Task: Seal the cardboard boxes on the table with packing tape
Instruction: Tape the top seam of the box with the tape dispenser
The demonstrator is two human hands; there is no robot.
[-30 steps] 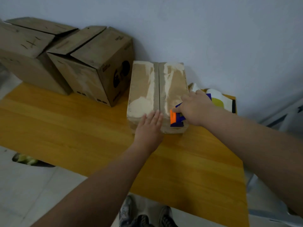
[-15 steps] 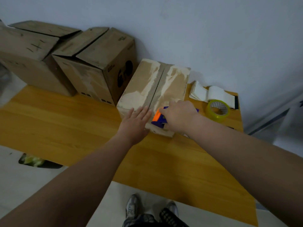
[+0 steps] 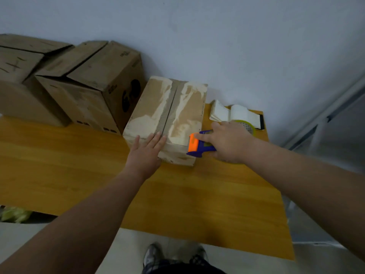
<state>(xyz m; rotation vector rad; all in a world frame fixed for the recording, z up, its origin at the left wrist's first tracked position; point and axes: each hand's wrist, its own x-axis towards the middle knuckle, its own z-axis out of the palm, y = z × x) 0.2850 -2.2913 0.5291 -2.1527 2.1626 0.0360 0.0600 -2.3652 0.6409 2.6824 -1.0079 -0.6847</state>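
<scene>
On table | scuffed box, flaps closed | left hand flat | right hand grip clamps dispenser

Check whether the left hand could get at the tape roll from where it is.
Probably not directly. The left hand lies flat on the box, and the right hand, holding the dispenser, sits between it and the tape roll, mostly covering it.

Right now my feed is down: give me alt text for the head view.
The left hand presses flat on the near end of a worn cardboard box while the right hand grips a blue-and-orange tape dispenser at its near right corner. Two taller boxes stand left on the wooden table.
</scene>
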